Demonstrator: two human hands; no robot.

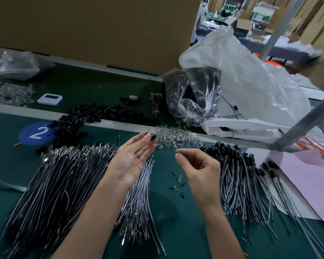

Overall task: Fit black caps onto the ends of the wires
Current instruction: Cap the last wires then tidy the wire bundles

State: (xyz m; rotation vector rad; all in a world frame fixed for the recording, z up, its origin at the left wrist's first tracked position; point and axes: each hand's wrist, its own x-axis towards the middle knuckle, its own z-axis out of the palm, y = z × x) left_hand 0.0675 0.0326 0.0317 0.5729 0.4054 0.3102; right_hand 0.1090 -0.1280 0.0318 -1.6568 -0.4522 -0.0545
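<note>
Can't tell if seated, too small: left hand [131,161] grip pinches black cap [150,136], right hand [196,167] grip pinches wire [166,148]. Wire bundles [64,174] flank both on table [176,221].

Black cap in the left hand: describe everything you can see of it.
The black cap is small, stubby and dark, plastic by its look, pinched by fingertips of the left hand above the green table. A thin dark wire meets its right side and slants down to the right hand, which pinches it. Finer detail is too small to tell.
</note>
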